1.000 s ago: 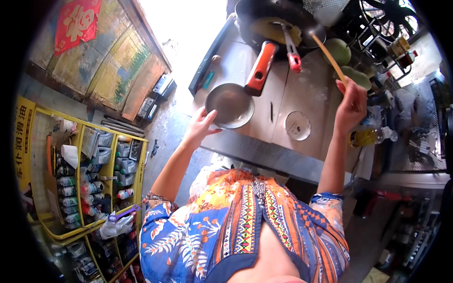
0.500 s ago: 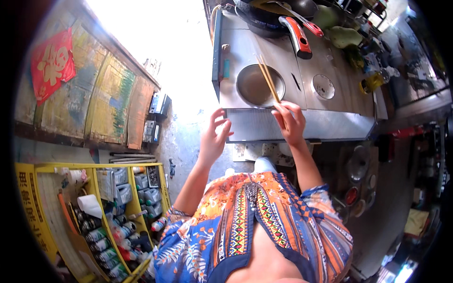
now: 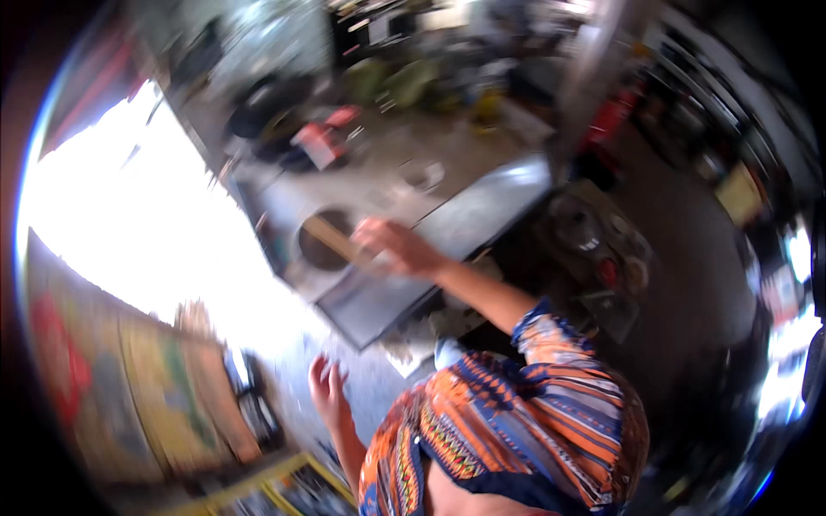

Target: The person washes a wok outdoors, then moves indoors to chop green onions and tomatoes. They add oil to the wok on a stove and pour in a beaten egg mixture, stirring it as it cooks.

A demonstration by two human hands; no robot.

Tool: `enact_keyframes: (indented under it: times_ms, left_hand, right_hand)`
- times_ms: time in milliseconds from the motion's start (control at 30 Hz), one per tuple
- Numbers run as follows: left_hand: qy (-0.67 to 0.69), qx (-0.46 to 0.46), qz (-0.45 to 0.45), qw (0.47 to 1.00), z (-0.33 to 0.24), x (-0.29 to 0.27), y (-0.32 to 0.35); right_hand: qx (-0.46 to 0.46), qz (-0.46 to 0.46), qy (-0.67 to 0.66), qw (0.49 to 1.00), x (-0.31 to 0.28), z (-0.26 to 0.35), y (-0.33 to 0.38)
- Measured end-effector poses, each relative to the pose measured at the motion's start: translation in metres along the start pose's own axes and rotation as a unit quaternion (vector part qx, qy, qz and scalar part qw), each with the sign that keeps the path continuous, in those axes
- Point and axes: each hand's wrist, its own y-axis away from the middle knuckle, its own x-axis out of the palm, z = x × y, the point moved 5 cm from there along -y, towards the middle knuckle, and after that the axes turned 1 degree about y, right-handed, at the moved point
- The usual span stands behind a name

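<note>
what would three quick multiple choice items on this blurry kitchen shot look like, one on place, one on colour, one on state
1. Where is the right hand?
A. over the metal counter, by the round bowl
B. down beside the shirt
C. out of view

2. What colours is the patterned shirt?
A. plain white
B. orange and blue
C. all black

3. What is the left hand doing?
A. gripping a pan
B. holding a cup
C. hanging free, holding nothing

Answers: 1 A, the right hand reaches over the counter edge with the wooden sticks. 2 B, orange and blue bands show. 3 C, its fingers are spread below the counter with nothing in them.
</note>
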Motion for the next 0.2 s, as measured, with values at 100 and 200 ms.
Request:
enact_keyframes:
  times_ms: [100, 200]
  left_hand:
    - [0.000, 0.008, 0.061, 0.998, 0.006, 0.021, -0.011]
    - [-0.025, -0.045, 0.209, 0.977, 0.043, 0.050, -0.044]
  right_hand:
    - [0.098, 0.033, 0.018, 0.994, -0.026, -0.008, 0.030]
    - [0.186, -0.010, 0.079, 0.979, -0.067, -0.025, 0.080]
